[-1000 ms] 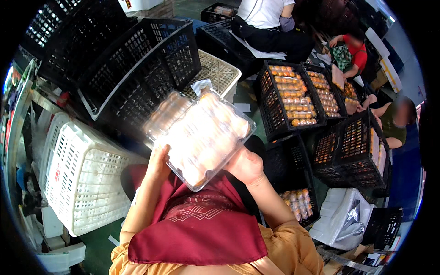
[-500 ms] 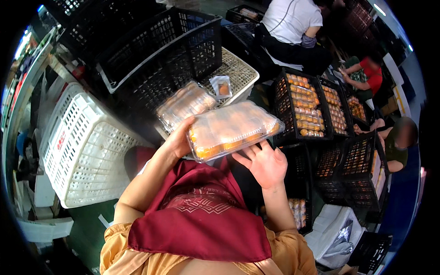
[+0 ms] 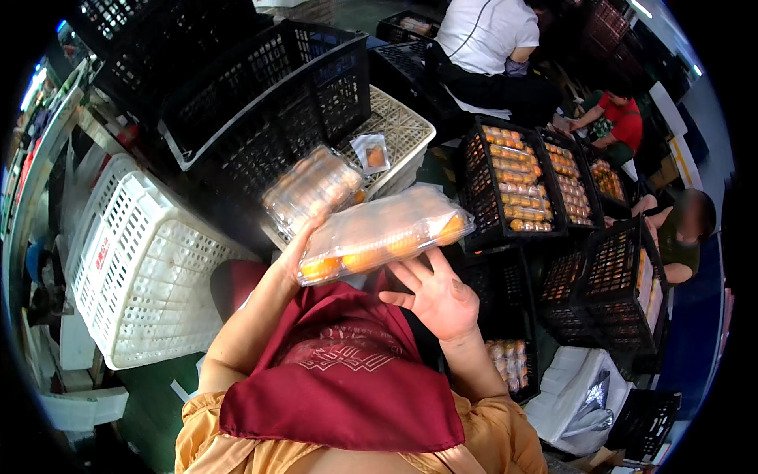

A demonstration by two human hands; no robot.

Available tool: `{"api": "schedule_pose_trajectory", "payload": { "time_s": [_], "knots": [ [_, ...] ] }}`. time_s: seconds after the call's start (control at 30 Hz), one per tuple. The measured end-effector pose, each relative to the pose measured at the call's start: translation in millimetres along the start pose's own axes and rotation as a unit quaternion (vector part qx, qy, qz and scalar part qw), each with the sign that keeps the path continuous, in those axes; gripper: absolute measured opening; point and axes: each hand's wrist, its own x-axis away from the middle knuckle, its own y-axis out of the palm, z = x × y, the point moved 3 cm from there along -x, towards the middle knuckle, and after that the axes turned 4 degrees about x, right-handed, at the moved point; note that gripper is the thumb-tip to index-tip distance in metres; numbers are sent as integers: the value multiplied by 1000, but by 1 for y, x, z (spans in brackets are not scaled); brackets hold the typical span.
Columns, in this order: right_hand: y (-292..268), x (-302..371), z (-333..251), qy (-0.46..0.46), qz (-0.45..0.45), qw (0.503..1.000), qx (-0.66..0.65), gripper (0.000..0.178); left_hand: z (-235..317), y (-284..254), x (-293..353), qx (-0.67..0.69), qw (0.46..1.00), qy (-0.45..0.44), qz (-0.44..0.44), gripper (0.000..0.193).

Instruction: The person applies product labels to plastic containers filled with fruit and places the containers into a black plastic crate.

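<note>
A clear plastic clamshell box of orange fruit (image 3: 387,229) hangs tilted in front of my apron. My left hand (image 3: 297,246) grips its left end, the fingers partly hidden by the box. Below the box's near right edge is my right hand (image 3: 442,296), palm up with fingers spread; the box hides some fingertips, and I cannot tell whether they touch it. Just beyond, more filled clear clamshell boxes (image 3: 312,189) sit on an upturned white crate (image 3: 401,118). Beside them on that crate lies a small white packet (image 3: 370,153) with an orange patch.
A large black crate (image 3: 268,103) stands at the far left, a white basket (image 3: 158,276) nearer. On the right are black crates of boxed fruit (image 3: 517,178), a stacked black crate (image 3: 604,284) and a white foam box (image 3: 572,399). Several people work beyond, one in a white shirt (image 3: 489,35).
The clamshell box has shifted slightly left and tipped so its near side with the fruit shows more. Both hands moved a little left with it, and the view shifted slightly.
</note>
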Motion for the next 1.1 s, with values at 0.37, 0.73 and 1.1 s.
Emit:
{"api": "schedule_pose_trajectory", "payload": {
  "time_s": [0.37,0.73,1.1],
  "knots": [
    [-2,1,31,-52,124,917,375,76,-11,-81,13,11,996,-36,76,69],
    [8,5,27,-143,57,749,644,49,-18,-67,8,-114,993,0,-16,71],
    [-114,5,19,-80,296,946,107,58,4,-19,20,-155,984,78,43,74]
  ]
}}
